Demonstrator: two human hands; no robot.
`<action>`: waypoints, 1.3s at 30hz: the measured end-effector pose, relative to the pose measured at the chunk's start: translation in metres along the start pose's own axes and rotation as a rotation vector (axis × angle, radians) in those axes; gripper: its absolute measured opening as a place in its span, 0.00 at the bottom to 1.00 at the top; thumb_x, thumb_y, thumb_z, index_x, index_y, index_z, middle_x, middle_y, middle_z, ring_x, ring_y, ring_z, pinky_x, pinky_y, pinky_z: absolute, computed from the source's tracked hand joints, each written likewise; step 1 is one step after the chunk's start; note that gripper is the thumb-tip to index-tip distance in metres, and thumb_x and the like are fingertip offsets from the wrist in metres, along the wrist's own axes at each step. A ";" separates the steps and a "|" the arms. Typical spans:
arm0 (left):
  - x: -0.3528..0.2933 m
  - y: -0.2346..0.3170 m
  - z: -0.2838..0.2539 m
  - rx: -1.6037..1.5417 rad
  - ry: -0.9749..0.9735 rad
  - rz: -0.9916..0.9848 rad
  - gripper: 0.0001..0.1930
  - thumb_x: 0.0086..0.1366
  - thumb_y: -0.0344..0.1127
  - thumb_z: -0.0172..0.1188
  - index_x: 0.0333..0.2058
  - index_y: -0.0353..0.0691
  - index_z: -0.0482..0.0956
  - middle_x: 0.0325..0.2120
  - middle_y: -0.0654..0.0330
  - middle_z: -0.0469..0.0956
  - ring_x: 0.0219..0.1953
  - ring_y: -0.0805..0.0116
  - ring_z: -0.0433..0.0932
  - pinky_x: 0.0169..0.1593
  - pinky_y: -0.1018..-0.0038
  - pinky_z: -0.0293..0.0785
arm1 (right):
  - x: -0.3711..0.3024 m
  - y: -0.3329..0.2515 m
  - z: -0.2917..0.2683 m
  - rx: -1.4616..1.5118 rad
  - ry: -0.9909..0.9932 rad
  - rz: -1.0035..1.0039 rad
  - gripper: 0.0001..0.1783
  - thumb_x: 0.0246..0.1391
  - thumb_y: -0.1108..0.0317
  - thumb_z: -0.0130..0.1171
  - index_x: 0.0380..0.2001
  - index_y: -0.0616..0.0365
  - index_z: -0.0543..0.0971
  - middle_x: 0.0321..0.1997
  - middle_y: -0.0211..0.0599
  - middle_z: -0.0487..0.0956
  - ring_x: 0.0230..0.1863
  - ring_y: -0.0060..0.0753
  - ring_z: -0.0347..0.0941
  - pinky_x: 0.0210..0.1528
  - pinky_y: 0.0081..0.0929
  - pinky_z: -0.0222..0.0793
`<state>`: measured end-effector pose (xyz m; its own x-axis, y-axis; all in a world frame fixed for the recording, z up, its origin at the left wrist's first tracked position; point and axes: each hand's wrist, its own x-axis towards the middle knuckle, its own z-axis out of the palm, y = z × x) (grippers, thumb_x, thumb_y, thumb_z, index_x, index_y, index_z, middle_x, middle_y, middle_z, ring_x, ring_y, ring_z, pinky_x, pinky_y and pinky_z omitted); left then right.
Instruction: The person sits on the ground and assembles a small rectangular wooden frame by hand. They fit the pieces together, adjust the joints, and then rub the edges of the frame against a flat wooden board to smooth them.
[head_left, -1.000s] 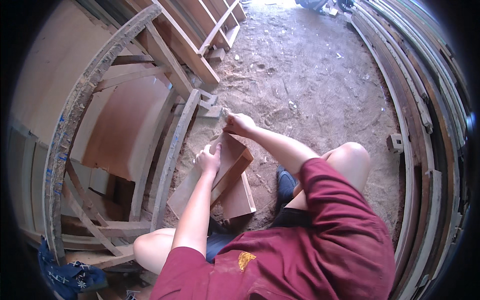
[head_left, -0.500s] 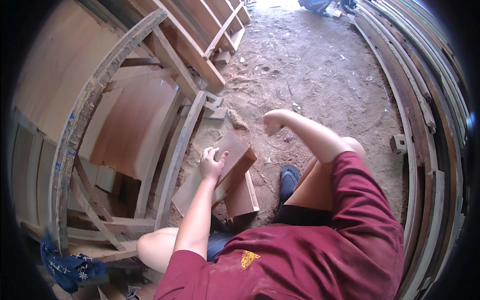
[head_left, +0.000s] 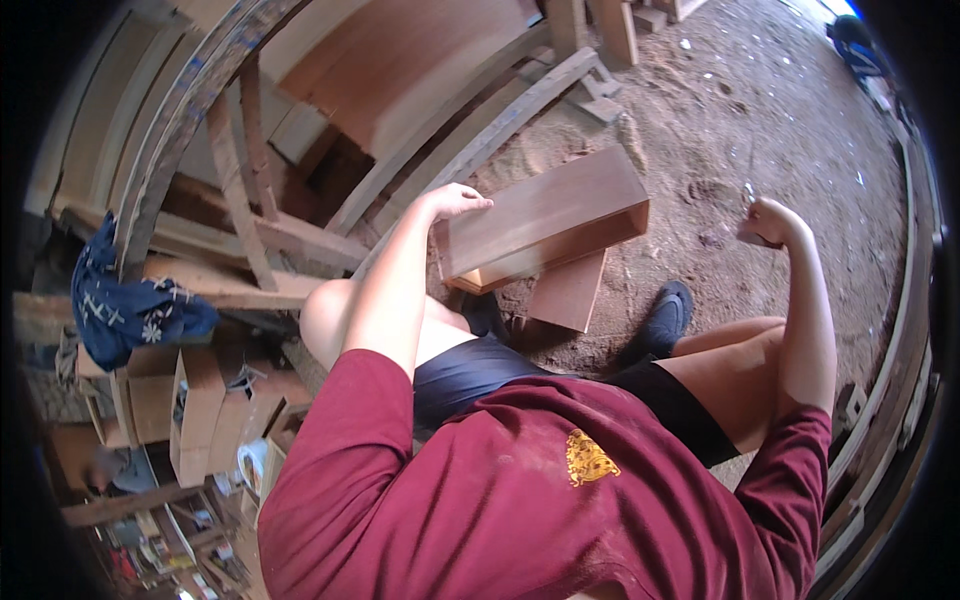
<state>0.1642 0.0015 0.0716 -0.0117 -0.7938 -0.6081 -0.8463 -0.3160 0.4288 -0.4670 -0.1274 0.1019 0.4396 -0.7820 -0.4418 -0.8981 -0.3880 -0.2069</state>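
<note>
A long wooden box (head_left: 548, 208) with an open side lies tilted on the sandy floor in front of me. A flat wooden piece (head_left: 572, 290) shows beneath its near side. My left hand (head_left: 460, 201) is at the box's left end, fingers stretched out along its top edge and not wrapped round it. Away to the right of the box, my right hand (head_left: 770, 224) is raised with its fingers curled closed. Whatever those fingers may hold is too small or hidden to make out.
A wooden frame (head_left: 175, 150) with curved rails stands at my left, a dark blue patterned cloth (head_left: 130, 300) hanging on it. Behind my left side are wooden boxes (head_left: 200, 415) and scattered tools. Stacked timber (head_left: 880, 400) lines the right. My shoe (head_left: 662, 318) is near the box.
My view has swung to the left. My left hand has slid from the box's top toward its left end. My right hand has moved farther right, away from the box.
</note>
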 end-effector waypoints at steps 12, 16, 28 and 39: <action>-0.010 -0.027 0.019 0.037 -0.149 -0.158 0.54 0.48 0.81 0.64 0.57 0.35 0.78 0.57 0.49 0.78 0.62 0.58 0.75 0.63 0.60 0.71 | 0.009 -0.015 -0.011 0.004 -0.082 0.102 0.24 0.54 0.50 0.67 0.42 0.61 0.84 0.35 0.51 0.85 0.35 0.46 0.82 0.40 0.43 0.75; -0.011 -0.026 0.047 -0.444 -0.260 -0.135 0.44 0.56 0.70 0.68 0.57 0.35 0.77 0.55 0.52 0.80 0.56 0.59 0.80 0.58 0.60 0.76 | 0.011 -0.032 -0.023 0.012 -0.080 0.129 0.25 0.54 0.49 0.66 0.43 0.61 0.84 0.36 0.51 0.85 0.36 0.47 0.82 0.40 0.43 0.75; -0.055 0.095 0.132 -1.113 0.075 0.135 0.22 0.66 0.47 0.68 0.49 0.34 0.82 0.44 0.62 0.83 0.41 0.75 0.81 0.49 0.73 0.77 | -0.001 -0.021 -0.030 -0.015 0.031 0.086 0.25 0.53 0.48 0.62 0.31 0.64 0.85 0.29 0.52 0.83 0.30 0.52 0.78 0.37 0.46 0.74; -0.040 0.190 0.143 -1.968 0.616 0.060 0.31 0.67 0.60 0.63 0.52 0.37 0.77 0.45 0.58 0.82 0.41 0.66 0.83 0.42 0.70 0.81 | 0.018 -0.001 -0.021 -0.213 -0.003 -0.018 0.21 0.61 0.54 0.59 0.41 0.63 0.82 0.40 0.58 0.83 0.45 0.59 0.80 0.47 0.49 0.75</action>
<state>-0.0726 0.0473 0.0821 0.4849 -0.7221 -0.4934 0.7351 0.0309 0.6772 -0.4579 -0.1514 0.1122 0.4556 -0.7727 -0.4420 -0.8676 -0.4966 -0.0262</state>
